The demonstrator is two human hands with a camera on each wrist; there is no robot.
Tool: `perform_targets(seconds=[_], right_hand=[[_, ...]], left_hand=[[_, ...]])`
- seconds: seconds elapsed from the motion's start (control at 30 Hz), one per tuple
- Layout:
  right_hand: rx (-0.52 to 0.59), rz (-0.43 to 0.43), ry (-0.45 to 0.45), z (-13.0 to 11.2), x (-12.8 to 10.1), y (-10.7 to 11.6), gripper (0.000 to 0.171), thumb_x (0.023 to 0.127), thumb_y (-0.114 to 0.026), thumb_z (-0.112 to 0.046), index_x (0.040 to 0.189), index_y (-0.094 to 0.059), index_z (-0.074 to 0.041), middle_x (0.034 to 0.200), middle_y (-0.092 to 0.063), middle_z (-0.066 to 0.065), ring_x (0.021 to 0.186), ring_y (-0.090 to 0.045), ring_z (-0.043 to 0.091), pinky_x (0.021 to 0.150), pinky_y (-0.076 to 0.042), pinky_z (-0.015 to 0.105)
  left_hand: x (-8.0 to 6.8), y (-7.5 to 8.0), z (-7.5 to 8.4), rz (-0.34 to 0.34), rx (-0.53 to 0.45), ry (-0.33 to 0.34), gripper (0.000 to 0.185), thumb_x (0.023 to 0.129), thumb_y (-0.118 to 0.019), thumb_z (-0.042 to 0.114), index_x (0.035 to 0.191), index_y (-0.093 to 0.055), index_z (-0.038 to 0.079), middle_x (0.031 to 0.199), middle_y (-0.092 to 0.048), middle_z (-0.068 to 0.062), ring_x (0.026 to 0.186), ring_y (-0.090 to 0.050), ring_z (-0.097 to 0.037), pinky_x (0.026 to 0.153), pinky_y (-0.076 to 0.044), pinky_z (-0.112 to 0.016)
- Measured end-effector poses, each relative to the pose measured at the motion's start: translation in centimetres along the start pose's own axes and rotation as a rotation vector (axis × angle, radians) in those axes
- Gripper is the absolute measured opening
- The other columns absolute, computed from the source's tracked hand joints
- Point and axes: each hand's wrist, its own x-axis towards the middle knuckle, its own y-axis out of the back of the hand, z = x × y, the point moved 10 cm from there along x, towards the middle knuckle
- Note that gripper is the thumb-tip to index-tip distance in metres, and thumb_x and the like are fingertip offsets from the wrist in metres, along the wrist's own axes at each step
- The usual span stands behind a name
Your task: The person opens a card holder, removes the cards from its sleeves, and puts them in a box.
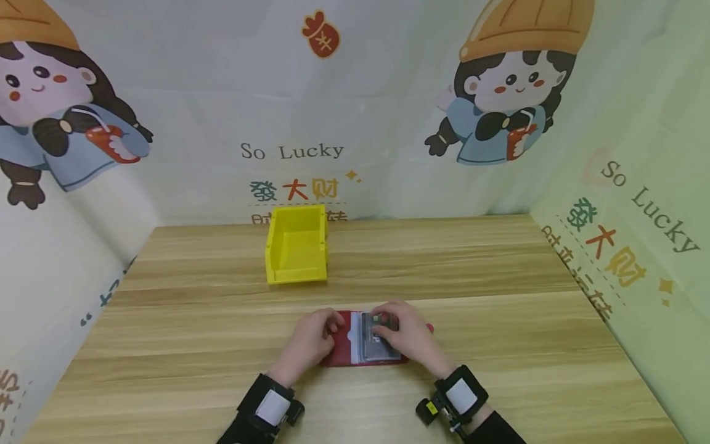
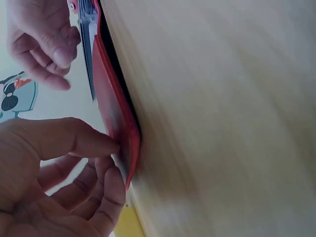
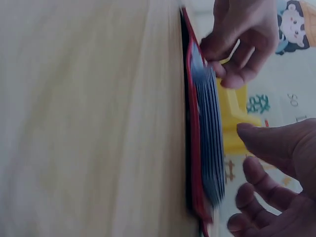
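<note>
A red card holder (image 1: 339,354) lies spread open on the wooden table, with a stack of clear plastic sleeves (image 1: 379,350) on its right half. Something dark shows in the top sleeve, partly covered by the fingers. My left hand (image 1: 309,339) pinches the edge of the red cover (image 2: 111,94) between thumb and fingers. Over the sleeves is my right hand (image 1: 412,333), its thumb and fingers apart. In the right wrist view a gap shows between these fingers and the sleeves (image 3: 210,133), and they hold nothing.
Behind the card holder stands a yellow plastic bin (image 1: 297,272), its open side facing me. A small pink piece (image 1: 430,328) sticks out at the holder's right side. Printed cloth (image 1: 388,105) hangs at the back and both sides of the table.
</note>
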Motion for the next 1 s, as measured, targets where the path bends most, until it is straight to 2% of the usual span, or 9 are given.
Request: perform_targets(seconds=[0.07, 0.2, 0.3, 0.43, 0.53, 0.67, 0.8, 1.0], right_hand=[[0.004, -0.013, -0.027, 0.7, 0.1, 0.5, 0.024, 0.086, -0.077, -0.008, 0.109, -0.072, -0.006, 0.083, -0.057, 0.000, 0.074, -0.047, 0.011, 0.064, -0.037, 0.021], [0.034, -0.064, -0.064, 1.9, 0.1, 0.8, 0.021, 0.086, -0.078, -0.009, 0.105, -0.070, -0.004, 0.080, -0.053, -0.001, 0.071, -0.046, 0.009, 0.063, -0.036, 0.019], [0.064, -0.097, -0.077, 2.4, 0.0, 0.7, 0.014, 0.087, -0.078, -0.012, 0.095, -0.068, -0.007, 0.078, -0.054, -0.001, 0.069, -0.047, 0.008, 0.061, -0.037, 0.019], [0.096, -0.116, -0.089, 2.9, 0.0, 0.7, 0.014, 0.087, -0.078, -0.013, 0.086, -0.065, -0.007, 0.076, -0.056, -0.001, 0.067, -0.047, 0.008, 0.060, -0.037, 0.018], [0.111, -0.120, -0.100, 3.3, 0.1, 0.6, 0.014, 0.087, -0.078, -0.014, 0.085, -0.065, -0.007, 0.075, -0.056, -0.001, 0.067, -0.047, 0.009, 0.059, -0.037, 0.018], [0.118, -0.123, -0.110, 3.6, 0.0, 0.4, 0.014, 0.088, -0.077, -0.016, 0.085, -0.066, -0.009, 0.075, -0.055, -0.002, 0.067, -0.047, 0.008, 0.059, -0.037, 0.018], [0.127, -0.130, -0.096, 3.8, 0.0, 0.2, 0.014, 0.088, -0.077, -0.017, 0.085, -0.066, -0.010, 0.075, -0.055, -0.003, 0.067, -0.047, 0.007, 0.059, -0.037, 0.018], [0.141, -0.151, -0.031, 3.5, 0.1, 0.0, 0.015, 0.085, -0.080, -0.018, 0.082, -0.068, -0.009, 0.073, -0.054, -0.004, 0.064, -0.046, 0.003, 0.059, -0.037, 0.017]], left_hand=[[0.2, -0.4, 0.2, -0.018, 0.000, -0.018, 0.035, 0.076, -0.058, -0.018, 0.102, -0.067, 0.004, 0.090, -0.063, -0.007, 0.083, -0.054, -0.017, 0.076, -0.049, -0.030], [0.5, -0.7, 0.3, -0.031, 0.011, -0.042, 0.040, 0.074, -0.055, -0.021, 0.104, -0.069, 0.002, 0.094, -0.065, -0.008, 0.085, -0.056, -0.018, 0.079, -0.051, -0.032], [0.7, -0.7, 0.6, -0.037, 0.020, -0.053, 0.033, 0.079, -0.060, -0.016, 0.106, -0.070, 0.000, 0.093, -0.065, -0.007, 0.083, -0.055, -0.016, 0.076, -0.050, -0.029], [1.2, -1.1, 1.7, -0.056, 0.003, -0.085, 0.021, 0.088, -0.065, -0.002, 0.109, -0.072, -0.002, 0.089, -0.068, -0.007, 0.078, -0.056, -0.013, 0.070, -0.049, -0.024], [1.6, -1.3, 2.0, -0.056, -0.040, -0.051, 0.022, 0.092, -0.066, 0.006, 0.111, -0.072, -0.003, 0.090, -0.070, -0.008, 0.077, -0.059, -0.012, 0.068, -0.050, -0.024], [2.0, -1.6, 1.4, -0.024, -0.095, 0.032, 0.026, 0.090, -0.068, 0.009, 0.113, -0.071, -0.005, 0.091, -0.072, -0.011, 0.076, -0.060, -0.013, 0.067, -0.050, -0.025], [2.2, -2.0, 1.0, -0.016, -0.127, 0.060, 0.029, 0.090, -0.070, 0.011, 0.115, -0.070, -0.005, 0.085, -0.068, -0.008, 0.071, -0.056, -0.012, 0.061, -0.044, -0.021], [2.1, -2.5, 0.9, -0.024, -0.154, 0.057, 0.034, 0.090, -0.072, 0.013, 0.117, -0.067, -0.007, 0.082, -0.067, -0.006, 0.068, -0.055, -0.010, 0.058, -0.043, -0.019]])
